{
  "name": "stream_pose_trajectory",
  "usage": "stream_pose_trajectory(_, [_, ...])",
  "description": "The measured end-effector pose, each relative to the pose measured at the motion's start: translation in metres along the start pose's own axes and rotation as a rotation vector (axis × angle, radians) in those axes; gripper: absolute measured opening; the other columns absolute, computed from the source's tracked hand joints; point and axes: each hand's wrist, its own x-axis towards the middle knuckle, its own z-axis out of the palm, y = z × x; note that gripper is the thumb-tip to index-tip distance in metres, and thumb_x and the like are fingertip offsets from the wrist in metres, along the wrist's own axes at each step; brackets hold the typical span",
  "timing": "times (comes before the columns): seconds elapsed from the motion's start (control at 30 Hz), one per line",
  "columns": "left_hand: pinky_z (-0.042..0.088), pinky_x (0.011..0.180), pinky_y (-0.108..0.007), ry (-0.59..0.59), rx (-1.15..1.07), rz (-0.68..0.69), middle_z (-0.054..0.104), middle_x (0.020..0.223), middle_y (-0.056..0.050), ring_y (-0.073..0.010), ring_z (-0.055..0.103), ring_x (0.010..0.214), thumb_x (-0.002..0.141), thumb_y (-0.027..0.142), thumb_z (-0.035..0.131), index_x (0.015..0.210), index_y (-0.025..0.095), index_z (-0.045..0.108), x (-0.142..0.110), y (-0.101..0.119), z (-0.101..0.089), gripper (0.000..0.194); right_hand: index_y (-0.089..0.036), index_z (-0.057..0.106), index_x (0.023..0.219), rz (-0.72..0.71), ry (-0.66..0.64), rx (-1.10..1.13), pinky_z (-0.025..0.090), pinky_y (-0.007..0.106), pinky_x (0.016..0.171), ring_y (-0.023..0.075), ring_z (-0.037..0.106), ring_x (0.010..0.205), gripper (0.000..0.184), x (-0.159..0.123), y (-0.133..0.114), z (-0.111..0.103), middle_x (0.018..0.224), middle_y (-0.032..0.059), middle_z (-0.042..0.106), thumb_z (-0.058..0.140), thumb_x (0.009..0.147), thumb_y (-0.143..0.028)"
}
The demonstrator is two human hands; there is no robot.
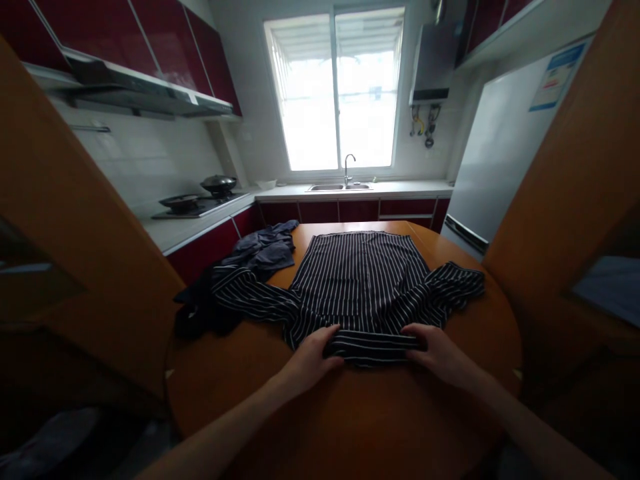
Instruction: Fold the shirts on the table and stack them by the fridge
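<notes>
A black shirt with white stripes (pixel 360 273) lies spread on the round wooden table (pixel 350 413), its hem toward the window and its collar end toward me. One sleeve stretches out to the left, the other lies bunched to the right. My left hand (pixel 317 350) grips the left end of the collar band, thumb below and fingers above. At the band's right end, my right hand (pixel 435 350) pinches the cloth the same way. Parts of the fingers are hidden behind the fabric.
Dark crumpled clothes (pixel 260 250) lie at the table's left edge, partly under the striped sleeve. Beyond the table are a counter with a sink (pixel 340 187) and a stove with pans (pixel 219 183). A fridge (pixel 505 147) stands at the right.
</notes>
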Motion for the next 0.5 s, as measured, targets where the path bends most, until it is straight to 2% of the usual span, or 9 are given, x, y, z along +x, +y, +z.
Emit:
stream_pose_trajectory(0.03, [0.048, 0.103, -0.041, 0.011, -0.05, 0.009, 0.065, 0.127, -0.009, -0.0255, 0.061, 0.116, 0.08, 0.021, 0.075, 0.142, 0.021, 0.054, 0.0, -0.001, -0.001, 0.065, -0.019, 0.069, 0.105, -0.04, 0.01, -0.013, 0.053, 0.033, 0.082, 0.0213, 0.067, 0.092, 0.024, -0.005, -0.002, 0.001, 0.099, 0.0046, 0.072, 0.063, 0.082, -0.017])
stream_pose_trajectory(0.1, [0.051, 0.096, -0.036, -0.002, -0.094, 0.067, 0.067, 0.117, -0.007, -0.0224, 0.063, 0.106, 0.084, 0.018, 0.069, 0.13, 0.022, 0.063, -0.004, -0.001, -0.006, 0.047, -0.02, 0.068, 0.092, -0.142, 0.038, -0.089, 0.052, 0.032, 0.079, 0.0201, 0.064, 0.088, 0.012, -0.017, -0.005, 0.002, 0.094, 0.0041, 0.069, 0.061, 0.084, -0.015])
stream_pose_trajectory(0.17, [0.053, 0.088, -0.032, -0.033, -0.074, 0.14, 0.068, 0.105, -0.005, -0.0195, 0.063, 0.096, 0.088, 0.015, 0.063, 0.117, 0.023, 0.07, -0.011, 0.0, -0.011, 0.032, -0.02, 0.065, 0.088, -0.274, 0.063, -0.194, 0.05, 0.033, 0.077, 0.0202, 0.06, 0.088, 0.011, -0.031, -0.009, 0.004, 0.092, 0.005, 0.066, 0.059, 0.086, -0.012])
stream_pose_trajectory(0.2, [0.053, 0.085, -0.031, -0.046, -0.053, 0.17, 0.067, 0.102, -0.004, -0.0185, 0.063, 0.094, 0.088, 0.012, 0.059, 0.115, 0.023, 0.071, -0.017, 0.0, -0.014, 0.032, -0.02, 0.064, 0.089, -0.348, 0.063, -0.241, 0.049, 0.034, 0.078, 0.0206, 0.059, 0.089, 0.012, -0.038, -0.011, 0.006, 0.093, 0.0058, 0.065, 0.058, 0.086, -0.01])
stream_pose_trajectory(0.33, [0.052, 0.091, -0.031, -0.107, 0.032, 0.256, 0.065, 0.105, -0.003, -0.0178, 0.061, 0.098, 0.079, -0.001, 0.048, 0.13, 0.03, 0.064, -0.041, -0.004, -0.016, 0.061, -0.02, 0.062, 0.093, -0.573, 0.012, -0.37, 0.045, 0.034, 0.075, 0.0203, 0.054, 0.086, 0.022, -0.064, -0.018, 0.017, 0.093, 0.0062, 0.061, 0.049, 0.088, -0.003])
stream_pose_trajectory(0.43, [0.052, 0.096, -0.032, -0.155, 0.111, 0.27, 0.063, 0.117, -0.004, -0.0184, 0.061, 0.105, 0.08, 0.001, 0.048, 0.146, 0.035, 0.05, -0.055, -0.011, -0.013, 0.075, -0.02, 0.06, 0.089, -0.557, -0.056, -0.384, 0.044, 0.032, 0.075, 0.0188, 0.052, 0.084, 0.025, -0.075, -0.019, 0.027, 0.091, 0.0046, 0.06, 0.045, 0.088, 0.001])
stream_pose_trajectory(0.5, [0.053, 0.096, -0.033, -0.155, 0.167, 0.312, 0.063, 0.119, -0.004, -0.0192, 0.061, 0.105, 0.082, 0.003, 0.05, 0.145, 0.036, 0.052, -0.061, -0.015, -0.011, 0.071, -0.02, 0.061, 0.092, -0.503, -0.107, -0.342, 0.045, 0.032, 0.078, 0.0184, 0.053, 0.087, 0.025, -0.079, -0.018, 0.032, 0.094, 0.0041, 0.06, 0.048, 0.089, 0.001])
